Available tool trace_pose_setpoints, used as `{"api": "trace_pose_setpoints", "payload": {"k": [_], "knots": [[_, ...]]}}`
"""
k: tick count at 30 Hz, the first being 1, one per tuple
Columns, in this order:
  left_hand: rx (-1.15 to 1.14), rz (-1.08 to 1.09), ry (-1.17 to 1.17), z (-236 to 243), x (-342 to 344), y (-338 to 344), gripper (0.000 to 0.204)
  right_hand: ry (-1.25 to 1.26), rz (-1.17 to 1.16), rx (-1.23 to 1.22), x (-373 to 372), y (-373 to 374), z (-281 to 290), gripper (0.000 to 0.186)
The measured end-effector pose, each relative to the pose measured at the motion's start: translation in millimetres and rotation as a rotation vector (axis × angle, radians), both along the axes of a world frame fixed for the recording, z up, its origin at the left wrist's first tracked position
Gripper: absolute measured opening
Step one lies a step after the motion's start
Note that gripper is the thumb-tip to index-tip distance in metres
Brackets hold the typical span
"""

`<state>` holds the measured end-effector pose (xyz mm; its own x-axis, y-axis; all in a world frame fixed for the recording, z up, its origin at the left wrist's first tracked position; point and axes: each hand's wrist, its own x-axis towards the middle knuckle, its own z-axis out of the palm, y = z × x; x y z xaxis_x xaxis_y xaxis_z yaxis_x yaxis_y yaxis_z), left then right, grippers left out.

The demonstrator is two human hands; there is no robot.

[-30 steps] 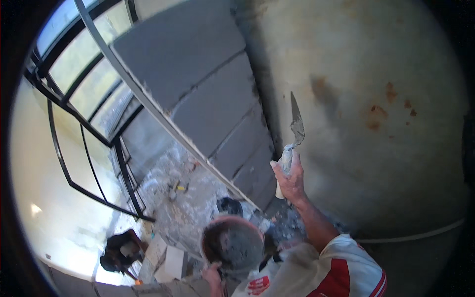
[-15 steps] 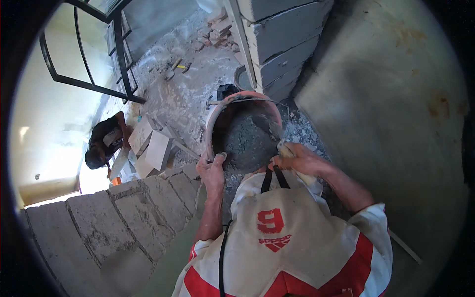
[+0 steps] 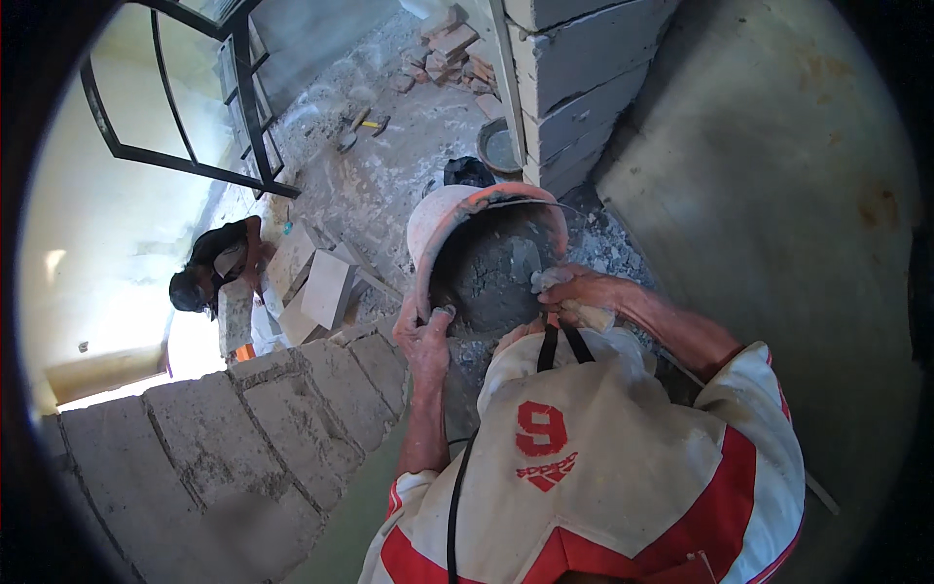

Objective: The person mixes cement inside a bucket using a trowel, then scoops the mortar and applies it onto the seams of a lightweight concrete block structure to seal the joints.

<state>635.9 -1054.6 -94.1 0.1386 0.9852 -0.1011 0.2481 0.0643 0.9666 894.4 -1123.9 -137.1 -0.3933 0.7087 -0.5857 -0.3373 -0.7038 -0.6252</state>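
Bucket (image 3: 435,226): beyond the low wall's (image 3: 243,428) right end; its mouth tips farther toward the person than 0.5 seconds ago. Base hidden.
Mortar (image 3: 482,282): dark grey, inside the bucket; the added tilt likely brings it within easier reach.
Trowel (image 3: 526,261): blade appears to be in the bucket, toward the right rim.
Left hand (image 3: 422,341): clasps the near left rim, thumb inside, forearm nearly straight.
Right hand (image 3: 582,290): fingers wrapped around the trowel's handle, elbow bent outward.

There is one bucket (image 3: 434,226), one trowel (image 3: 525,261), one basin (image 3: 484,159), one black bag (image 3: 467,172), one co-worker (image 3: 220,243), and two tools (image 3: 371,124) on the far floor (image 3: 360,206).
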Motion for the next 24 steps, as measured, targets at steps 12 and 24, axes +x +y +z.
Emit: {"api": "trace_pose_setpoints", "payload": {"k": [12,24], "knots": [[-0.109,0.0,-0.087,-27.5,6.5,-9.8,0.026,0.276,0.025,-0.041,-19.0,7.9,19.4,0.033],[-0.301,0.227,-0.412,-42.0,8.8,7.2,0.043,0.612,-0.129,0.239,1.8,-37.2,16.5,0.052]]}}
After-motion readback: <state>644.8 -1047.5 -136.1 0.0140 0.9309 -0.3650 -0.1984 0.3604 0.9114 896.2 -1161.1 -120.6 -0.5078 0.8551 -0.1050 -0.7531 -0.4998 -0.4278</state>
